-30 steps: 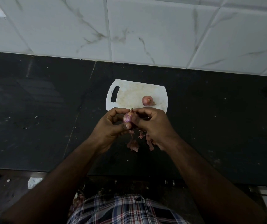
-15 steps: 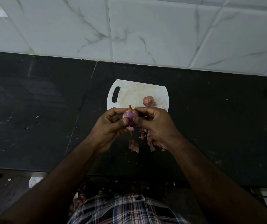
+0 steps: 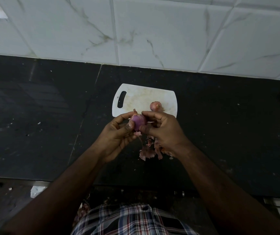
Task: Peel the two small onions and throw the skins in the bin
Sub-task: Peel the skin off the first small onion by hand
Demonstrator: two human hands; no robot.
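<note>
Black table (image 3: 220,133), white tiled wall (image 3: 152,31) far side. White board (image 3: 141,97) at table centre, one unpeeled onion (image 3: 155,106) on its near right part. Your left hand (image 3: 117,134) and right hand (image 3: 164,133) are raised just near of the board, fingers (image 3: 144,128) of both pinching a purple, mostly peeled onion (image 3: 138,122) between them. Skins (image 3: 150,150) lie on the table under your right hand.
</note>
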